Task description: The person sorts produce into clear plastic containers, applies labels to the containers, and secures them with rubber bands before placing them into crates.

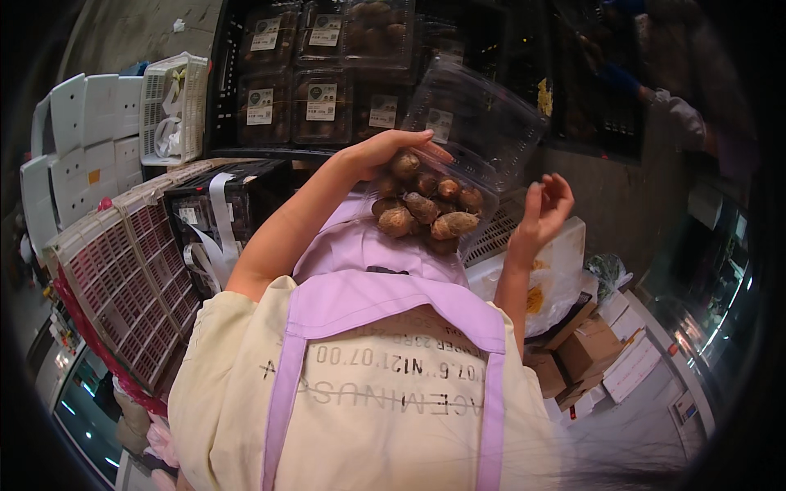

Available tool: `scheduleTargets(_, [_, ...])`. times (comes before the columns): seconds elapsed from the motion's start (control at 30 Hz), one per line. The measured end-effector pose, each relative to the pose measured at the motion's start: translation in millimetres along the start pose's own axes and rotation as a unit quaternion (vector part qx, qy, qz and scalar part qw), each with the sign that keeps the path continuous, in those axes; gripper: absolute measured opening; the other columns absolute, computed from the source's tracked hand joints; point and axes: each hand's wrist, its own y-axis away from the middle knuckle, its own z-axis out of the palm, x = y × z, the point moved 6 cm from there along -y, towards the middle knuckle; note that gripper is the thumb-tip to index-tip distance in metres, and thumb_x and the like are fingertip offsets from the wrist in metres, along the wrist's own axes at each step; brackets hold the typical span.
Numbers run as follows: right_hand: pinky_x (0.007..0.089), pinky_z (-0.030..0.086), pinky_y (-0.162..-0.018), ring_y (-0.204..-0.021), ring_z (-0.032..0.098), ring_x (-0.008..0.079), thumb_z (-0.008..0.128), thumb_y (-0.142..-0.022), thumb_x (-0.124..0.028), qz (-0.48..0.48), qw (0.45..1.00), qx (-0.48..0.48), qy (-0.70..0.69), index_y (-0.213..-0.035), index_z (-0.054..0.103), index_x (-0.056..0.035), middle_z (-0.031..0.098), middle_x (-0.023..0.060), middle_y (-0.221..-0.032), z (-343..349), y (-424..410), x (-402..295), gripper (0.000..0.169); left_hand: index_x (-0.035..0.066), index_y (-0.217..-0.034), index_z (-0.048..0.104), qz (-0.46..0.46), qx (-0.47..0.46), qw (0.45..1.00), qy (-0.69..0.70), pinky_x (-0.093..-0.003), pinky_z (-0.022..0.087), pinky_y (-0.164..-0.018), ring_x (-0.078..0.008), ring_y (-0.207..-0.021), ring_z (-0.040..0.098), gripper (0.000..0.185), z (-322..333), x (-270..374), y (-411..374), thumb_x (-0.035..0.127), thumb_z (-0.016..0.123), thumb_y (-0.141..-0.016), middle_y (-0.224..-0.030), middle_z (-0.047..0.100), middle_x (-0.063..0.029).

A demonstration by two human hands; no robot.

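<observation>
A clear plastic clamshell box is tilted toward me in front of my chest, with several small brown taro corms inside. Its see-through lid is swung up and away from the corms. My left hand grips the box at its far left edge, fingers reaching over the rim. To the right of the box, apart from it, my right hand is raised with bent fingers and nothing visible in it. Beyond the box, packed clamshells with printed labels and yellow bands lie in a black crate.
Left are a white plastic basket, white foam boxes, a pale crate and a black crate with white strapping. Yellow bands and cardboard boxes lie right. Another person's blue-gloved hand is at upper right.
</observation>
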Motion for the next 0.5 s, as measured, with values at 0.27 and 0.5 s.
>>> scheduleTargets(0.27, [0.0373, 0.038, -0.083, -0.092, 0.053, 0.0254, 0.074, -0.066, -0.017, -0.243, 0.803, -0.445, 0.313, -0.107, 0.060, -0.0080, 0.059, 0.0071, -0.102, 85, 56, -64, 0.044, 0.000, -0.118, 0.059, -0.030, -0.023, 0.999, 0.026, -0.0331, 0.041, -0.098, -0.0203, -0.112, 0.054, 0.053, 10, -5, -7, 0.043, 0.038, -0.095, -0.119, 0.059, -0.0128])
scheduleTargets(0.5, [0.0356, 0.039, -0.085, -0.093, 0.053, 0.0235, 0.074, -0.062, -0.011, -0.224, 0.785, -0.477, 0.325, -0.106, 0.058, -0.0066, 0.056, 0.0078, -0.102, 86, 62, -60, 0.046, 0.001, -0.117, 0.060, -0.049, -0.028, 0.996, 0.067, -0.0339, 0.043, -0.097, -0.0209, -0.110, 0.055, 0.050, 11, -10, -5, 0.041, 0.040, -0.095, -0.117, 0.060, -0.0127])
